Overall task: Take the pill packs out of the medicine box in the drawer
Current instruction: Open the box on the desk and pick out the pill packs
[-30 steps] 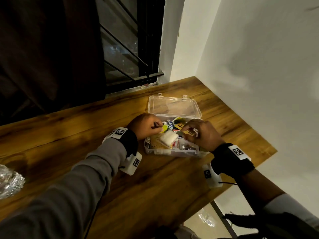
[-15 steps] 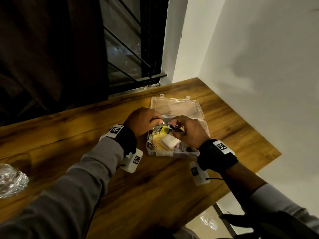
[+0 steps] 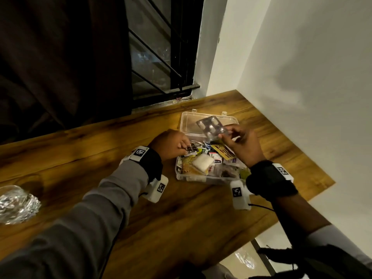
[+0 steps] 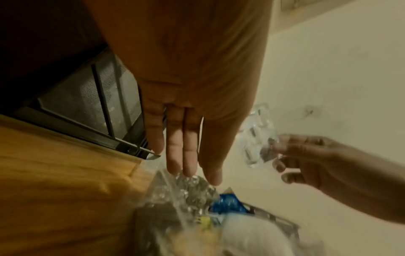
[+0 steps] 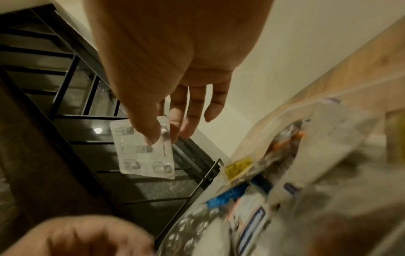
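The clear medicine box lies open on the wooden table, its lid folded back, and it is crammed with packets. My right hand pinches a silver blister pack by one edge between thumb and fingers and holds it up over the lid. The same pack hangs from that hand in the right wrist view. My left hand is at the box's left rim and pinches a blister pack of dark pills. Its fingertips are on that pack.
A white gauze roll and several sachets fill the box. Crumpled clear plastic lies at the table's far left. The white wall borders the table on the right, the barred window is behind, and the table edge is close by.
My right hand has lifted the silver blister pack out of the box and up over the lid. My left hand stayed at the box's left side, now on the dark-pill pack.
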Demonstrator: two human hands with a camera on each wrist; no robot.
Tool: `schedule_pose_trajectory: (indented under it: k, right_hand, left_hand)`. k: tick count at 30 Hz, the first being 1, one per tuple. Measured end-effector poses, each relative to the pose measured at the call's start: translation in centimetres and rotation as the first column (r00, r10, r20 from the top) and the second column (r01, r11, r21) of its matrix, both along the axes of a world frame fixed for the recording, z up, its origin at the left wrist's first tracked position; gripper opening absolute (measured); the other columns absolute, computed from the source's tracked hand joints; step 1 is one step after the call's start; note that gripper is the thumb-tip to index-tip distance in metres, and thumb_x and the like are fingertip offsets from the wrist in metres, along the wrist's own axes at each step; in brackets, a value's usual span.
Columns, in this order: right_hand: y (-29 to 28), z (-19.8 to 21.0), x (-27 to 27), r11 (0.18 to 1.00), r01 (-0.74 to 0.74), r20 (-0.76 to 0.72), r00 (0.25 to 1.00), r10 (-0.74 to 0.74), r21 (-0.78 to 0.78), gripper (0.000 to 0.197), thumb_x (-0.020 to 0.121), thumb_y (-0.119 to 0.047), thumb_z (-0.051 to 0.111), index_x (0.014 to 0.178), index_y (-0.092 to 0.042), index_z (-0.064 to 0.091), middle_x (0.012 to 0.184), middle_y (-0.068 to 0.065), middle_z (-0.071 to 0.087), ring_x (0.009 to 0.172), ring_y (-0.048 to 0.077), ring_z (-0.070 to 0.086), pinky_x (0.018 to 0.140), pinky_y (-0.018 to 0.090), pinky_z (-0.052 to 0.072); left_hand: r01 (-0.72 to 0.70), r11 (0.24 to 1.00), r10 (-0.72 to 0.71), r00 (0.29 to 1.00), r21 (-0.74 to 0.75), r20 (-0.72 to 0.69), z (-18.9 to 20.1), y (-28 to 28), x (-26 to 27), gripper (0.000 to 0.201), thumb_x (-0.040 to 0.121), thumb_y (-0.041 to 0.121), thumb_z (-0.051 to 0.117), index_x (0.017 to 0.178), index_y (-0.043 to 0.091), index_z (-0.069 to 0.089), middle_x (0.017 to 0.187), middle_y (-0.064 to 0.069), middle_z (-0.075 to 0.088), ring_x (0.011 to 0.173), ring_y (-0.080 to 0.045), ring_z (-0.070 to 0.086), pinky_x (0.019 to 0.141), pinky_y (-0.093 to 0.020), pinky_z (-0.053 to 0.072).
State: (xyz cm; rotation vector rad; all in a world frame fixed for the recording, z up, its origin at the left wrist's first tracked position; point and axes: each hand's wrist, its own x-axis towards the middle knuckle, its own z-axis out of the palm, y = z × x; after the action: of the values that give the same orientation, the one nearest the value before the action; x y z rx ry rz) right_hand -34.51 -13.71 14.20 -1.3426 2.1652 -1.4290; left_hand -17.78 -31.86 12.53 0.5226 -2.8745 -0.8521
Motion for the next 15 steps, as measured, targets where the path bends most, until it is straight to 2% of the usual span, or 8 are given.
schedule_pose_trajectory:
  k: [2,4,7,11,13,15]
  right_hand:
    - [1.0,0.1,-1.1,0.998,0.064,-0.108,0.992,-0.06,0.03,0.009,0.083,-0.021,0.072,0.091,-0.019,0.073,0.087,-0.007,0.071,0.07,0.003,0.06,0.056,0.018,0.045]
    - [1.9,-0.3,-2.0,0.976,0.143,-0.289,0.953,-0.09,0.165,0.01,0.081,-0.031,0.072,0.09,-0.026,0.073,0.086,-0.01,0.066,0.069,0.009,0.06,0.054,0.025,0.044]
    - [2.7,-1.3,-2.4,0.904,0.226,-0.52,0.854,-0.005,0.362,0.013,0.081,-0.033,0.07,0.094,-0.032,0.072,0.087,-0.008,0.061,0.072,0.014,0.058,0.055,0.026,0.041]
    - [3.4,-2.5,-2.3,0.873,0.183,-0.541,0.834,0.105,0.452,0.016,0.079,-0.035,0.072,0.094,-0.034,0.069,0.084,-0.009,0.06,0.076,0.014,0.059,0.056,0.025,0.041]
    - [3.6,-2.7,-2.1,0.878,0.167,-0.546,0.829,0.121,0.448,0.016,0.078,-0.037,0.072,0.094,-0.035,0.068,0.083,-0.01,0.058,0.075,0.014,0.059,0.056,0.025,0.042]
    - [3.7,-2.7,-2.0,0.884,0.135,-0.546,0.824,0.151,0.448,0.018,0.078,-0.044,0.071,0.093,-0.035,0.068,0.086,-0.009,0.06,0.076,0.013,0.059,0.06,0.026,0.044]
  left_hand:
    - [0.077,0.997,-0.074,0.994,-0.024,0.077,-0.6,0.6,-0.3,0.029,0.077,0.027,0.074,0.102,0.014,0.069,0.102,-0.004,0.071,0.083,-0.01,0.06,0.074,-0.023,0.049]
    - [0.119,0.993,-0.12,0.985,0.009,0.125,-1.3,1.3,-0.7,0.036,0.075,0.04,0.074,0.1,0.015,0.068,0.1,-0.002,0.07,0.081,-0.009,0.059,0.075,-0.025,0.052]
    - [0.163,0.986,-0.158,0.971,-0.019,0.179,-2.2,2.6,-1.5,0.05,0.067,0.05,0.077,0.1,0.016,0.065,0.1,-0.004,0.068,0.085,-0.016,0.059,0.074,-0.03,0.05]
    - [0.169,0.973,-0.146,0.978,-0.157,0.147,-3.1,3.4,-2.0,0.057,0.067,0.049,0.077,0.111,0.016,0.06,0.115,-0.005,0.063,0.105,-0.022,0.056,0.087,-0.031,0.042]
    - [0.165,0.977,-0.148,0.981,-0.138,0.128,-3.3,3.5,-2.2,0.054,0.068,0.045,0.076,0.11,0.016,0.059,0.115,-0.007,0.063,0.104,-0.023,0.055,0.086,-0.03,0.041]
    - [0.173,0.98,-0.16,0.979,-0.097,0.127,-3.1,3.4,-2.4,0.045,0.071,0.039,0.075,0.105,0.014,0.061,0.106,-0.008,0.065,0.091,-0.02,0.055,0.078,-0.027,0.041]
